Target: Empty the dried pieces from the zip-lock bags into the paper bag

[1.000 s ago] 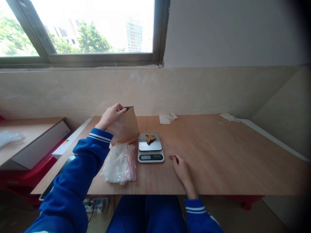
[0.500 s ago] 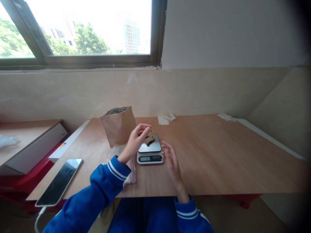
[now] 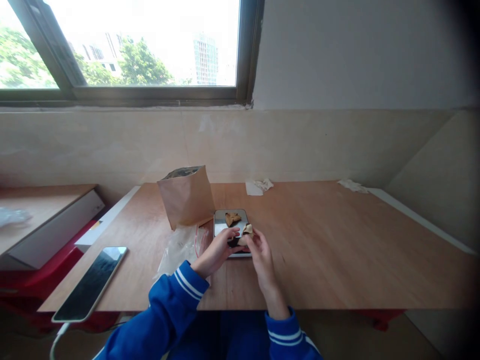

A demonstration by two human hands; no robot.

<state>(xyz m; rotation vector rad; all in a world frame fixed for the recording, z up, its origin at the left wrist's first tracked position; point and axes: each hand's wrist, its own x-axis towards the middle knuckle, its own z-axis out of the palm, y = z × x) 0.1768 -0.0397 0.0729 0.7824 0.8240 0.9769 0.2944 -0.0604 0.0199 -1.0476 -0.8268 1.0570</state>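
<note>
My right hand (image 3: 262,257) pinches a curled piece of dried peel (image 3: 248,229), brown with a pale side, above the front of a kitchen scale (image 3: 220,218). My left hand (image 3: 217,250) meets it from the left, its fingers closed around the lower part of the same piece. Another brown dried piece (image 3: 233,219) lies on the scale's plate, just beyond my fingers. The scale's display is mostly hidden by my hands. Clear plastic zip bags (image 3: 180,250) lie left of the scale, partly under my left wrist.
An open brown paper bag (image 3: 187,200) stands behind and left of the scale. A phone (image 3: 92,285) with a white cable lies at the table's left edge. Paper and a crumpled tissue (image 3: 263,185) sit at the back, and another tissue (image 3: 352,186) farther right.
My left hand has moved down and back from the scale's plate, leaving a dried piece showing there. My right hand has moved left, and both hands now meet at a piece of dried peel.
</note>
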